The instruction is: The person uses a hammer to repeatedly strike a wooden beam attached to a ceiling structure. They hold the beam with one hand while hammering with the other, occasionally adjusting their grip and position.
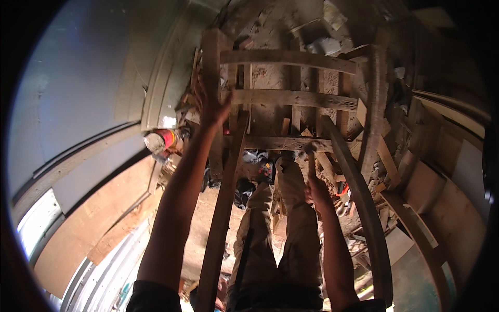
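Observation:
A wooden chair or bench frame (pixel 296 97) lies before me, with curved crosspieces between side posts. My left hand (pixel 212 106) is at its left post (pixel 211 57), fingers spread and the thumb reaching toward the middle crosspiece. Lower right of the frame's middle, my right hand (pixel 315 191) is closed round the thin handle of what looks like a hammer (pixel 311 165). Its dark upper end meets the nearest crosspiece (pixel 280 143) and is hard to make out. Two long wooden legs (pixel 362 203) run back toward me on either side of my knees.
Wood offcuts and scraps cover the floor around the frame. A red-labelled can (pixel 165 139) stands at the left, beside a pale panel (pixel 78 78). Dark bags (pixel 244 192) lie beneath the frame. Boards and panels (pixel 423 187) lean at the right.

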Action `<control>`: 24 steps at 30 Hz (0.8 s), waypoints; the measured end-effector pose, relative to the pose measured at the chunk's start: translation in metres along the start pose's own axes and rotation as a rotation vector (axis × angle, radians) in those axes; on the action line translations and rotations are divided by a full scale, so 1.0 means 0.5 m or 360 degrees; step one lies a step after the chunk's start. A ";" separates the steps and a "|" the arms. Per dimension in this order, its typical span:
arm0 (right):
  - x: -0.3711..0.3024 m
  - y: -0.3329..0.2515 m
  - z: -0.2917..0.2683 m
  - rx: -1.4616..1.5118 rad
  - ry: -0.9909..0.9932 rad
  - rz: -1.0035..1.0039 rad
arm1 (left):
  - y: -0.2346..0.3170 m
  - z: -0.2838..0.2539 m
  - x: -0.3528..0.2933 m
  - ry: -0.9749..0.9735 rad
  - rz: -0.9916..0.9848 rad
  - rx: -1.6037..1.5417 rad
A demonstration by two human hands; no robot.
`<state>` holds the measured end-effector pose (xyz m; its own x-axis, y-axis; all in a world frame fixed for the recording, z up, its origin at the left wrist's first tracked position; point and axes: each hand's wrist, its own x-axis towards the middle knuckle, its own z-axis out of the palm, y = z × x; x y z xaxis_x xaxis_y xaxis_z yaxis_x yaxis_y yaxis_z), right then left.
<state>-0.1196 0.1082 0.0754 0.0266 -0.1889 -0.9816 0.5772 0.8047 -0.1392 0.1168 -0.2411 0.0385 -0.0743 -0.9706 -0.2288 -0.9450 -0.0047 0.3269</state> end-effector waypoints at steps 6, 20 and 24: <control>-0.123 0.188 -0.248 -0.2109 0.0393 -0.0722 | -0.025 -0.264 -0.464 -0.1421 0.0262 -0.0123; -0.434 0.666 -0.290 0.0361 0.0811 -0.0268 | 0.088 -0.354 -0.559 -0.1019 0.0980 -0.0026; -0.456 0.714 -0.222 0.1106 0.0763 -0.0215 | 0.358 -0.466 -0.644 -0.1270 0.1344 -0.0252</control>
<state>-0.0102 0.5011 0.2352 -0.3364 0.1261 -0.9332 0.9241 0.2348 -0.3014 0.0457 0.0147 0.3844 -0.8909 -0.2543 -0.3764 -0.4542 0.4845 0.7476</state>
